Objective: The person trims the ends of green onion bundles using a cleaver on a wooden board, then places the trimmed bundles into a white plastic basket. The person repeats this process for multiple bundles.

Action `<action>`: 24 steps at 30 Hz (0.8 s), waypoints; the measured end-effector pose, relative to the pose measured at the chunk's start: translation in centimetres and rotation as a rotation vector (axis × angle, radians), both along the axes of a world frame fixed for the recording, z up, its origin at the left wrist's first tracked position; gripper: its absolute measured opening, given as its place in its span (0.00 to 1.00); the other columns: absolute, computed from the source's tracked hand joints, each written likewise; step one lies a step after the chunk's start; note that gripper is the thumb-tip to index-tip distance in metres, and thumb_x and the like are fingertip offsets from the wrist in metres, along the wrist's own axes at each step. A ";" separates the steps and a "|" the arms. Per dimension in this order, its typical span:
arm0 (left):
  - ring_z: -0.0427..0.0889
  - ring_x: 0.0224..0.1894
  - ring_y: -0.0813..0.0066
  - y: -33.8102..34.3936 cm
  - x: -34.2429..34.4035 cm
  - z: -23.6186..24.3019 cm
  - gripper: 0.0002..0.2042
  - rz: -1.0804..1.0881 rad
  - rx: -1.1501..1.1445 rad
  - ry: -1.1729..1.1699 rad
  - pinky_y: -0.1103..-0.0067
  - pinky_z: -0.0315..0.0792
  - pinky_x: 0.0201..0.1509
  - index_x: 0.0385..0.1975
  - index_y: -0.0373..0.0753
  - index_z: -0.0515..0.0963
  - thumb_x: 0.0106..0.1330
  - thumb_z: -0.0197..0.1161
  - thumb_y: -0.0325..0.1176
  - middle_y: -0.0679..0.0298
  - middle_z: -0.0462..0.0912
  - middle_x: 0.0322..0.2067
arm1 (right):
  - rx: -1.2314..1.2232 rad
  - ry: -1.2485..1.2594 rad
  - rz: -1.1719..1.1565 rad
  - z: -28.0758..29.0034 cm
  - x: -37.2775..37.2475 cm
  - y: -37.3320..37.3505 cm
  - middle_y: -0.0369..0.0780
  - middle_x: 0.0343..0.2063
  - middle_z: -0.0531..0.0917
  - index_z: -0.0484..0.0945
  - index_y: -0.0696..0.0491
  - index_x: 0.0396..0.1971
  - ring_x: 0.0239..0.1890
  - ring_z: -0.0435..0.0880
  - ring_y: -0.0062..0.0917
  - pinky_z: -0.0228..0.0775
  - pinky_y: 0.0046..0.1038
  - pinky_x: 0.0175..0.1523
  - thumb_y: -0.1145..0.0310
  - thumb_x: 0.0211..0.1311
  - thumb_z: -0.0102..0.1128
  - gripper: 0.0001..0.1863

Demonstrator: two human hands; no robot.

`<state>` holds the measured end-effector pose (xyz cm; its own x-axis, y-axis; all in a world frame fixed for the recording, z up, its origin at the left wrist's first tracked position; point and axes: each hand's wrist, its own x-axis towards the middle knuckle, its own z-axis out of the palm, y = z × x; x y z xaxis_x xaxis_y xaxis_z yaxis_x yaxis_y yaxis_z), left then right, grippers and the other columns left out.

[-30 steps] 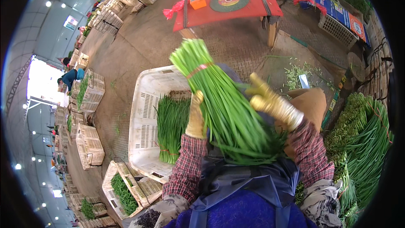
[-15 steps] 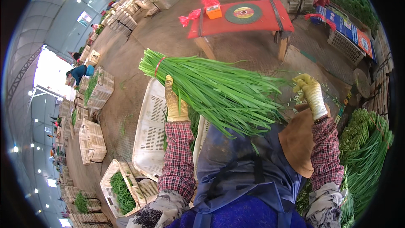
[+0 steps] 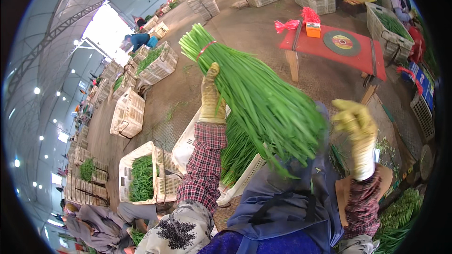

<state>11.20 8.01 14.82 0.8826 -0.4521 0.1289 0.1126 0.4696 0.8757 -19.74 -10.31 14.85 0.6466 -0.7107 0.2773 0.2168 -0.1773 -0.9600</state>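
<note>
A big bunch of garlic chives [image 3: 256, 87], tied near its pale cut ends with a red band [image 3: 206, 51], slants across in front of me. My left hand [image 3: 212, 96], in a yellowed glove, is closed on it just below the band, thumb showing. Its leafy tips hang down to the right, over my blue apron [image 3: 278, 202]. To the right of those tips is my right hand [image 3: 356, 129], also gloved, empty and slightly blurred, its fingers loosely bent and apart. Below the bunch, a white plastic crate [image 3: 248, 177] holds more chives [image 3: 238, 148].
A low red-topped table [image 3: 310, 47] carries an orange box [image 3: 313, 29] and a round disc [image 3: 342, 42]. Loose chives [image 3: 400, 221] lie at lower right. Another crate of greens [image 3: 123, 178] stands left, near a seated person [image 3: 99, 226]. Stacked crates [image 3: 128, 113] line the left.
My view has swung left, so the table appears farther right. The bunch has tilted more steeply, tips downward, still in my left hand. A seated person has come into view at lower left.
</note>
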 end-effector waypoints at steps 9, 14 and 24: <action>0.84 0.39 0.66 -4.6 -3.9 -1.4 0.21 -0.079 -0.158 0.147 0.71 0.82 0.42 0.53 0.34 0.73 0.64 0.64 0.39 0.58 0.82 0.43 | -0.431 -0.066 0.298 -2.6 8.9 4.1 0.42 0.44 0.82 0.78 0.53 0.49 0.43 0.82 0.31 0.74 0.28 0.49 0.77 0.62 0.55 0.16; 0.83 0.41 0.70 -4.6 -4.9 -1.6 0.21 -0.121 -0.125 0.164 0.74 0.82 0.41 0.53 0.36 0.73 0.64 0.64 0.39 0.60 0.81 0.43 | -0.859 0.201 0.151 -2.6 8.0 4.1 0.41 0.48 0.80 0.78 0.50 0.49 0.48 0.79 0.39 0.70 0.37 0.54 0.69 0.54 0.64 0.20; 0.84 0.37 0.66 -5.9 -6.3 -1.4 0.17 -0.145 -0.217 0.224 0.71 0.83 0.39 0.50 0.34 0.72 0.65 0.62 0.34 0.58 0.80 0.41 | -0.889 0.062 0.070 -1.4 8.1 4.6 0.42 0.51 0.79 0.80 0.51 0.45 0.47 0.81 0.37 0.74 0.34 0.51 0.74 0.48 0.67 0.20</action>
<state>4.87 2.07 13.43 0.8283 -0.5584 0.0459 0.3705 0.6074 0.7027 -11.69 -5.72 13.47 0.7123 -0.2079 0.6704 0.2077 -0.8500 -0.4842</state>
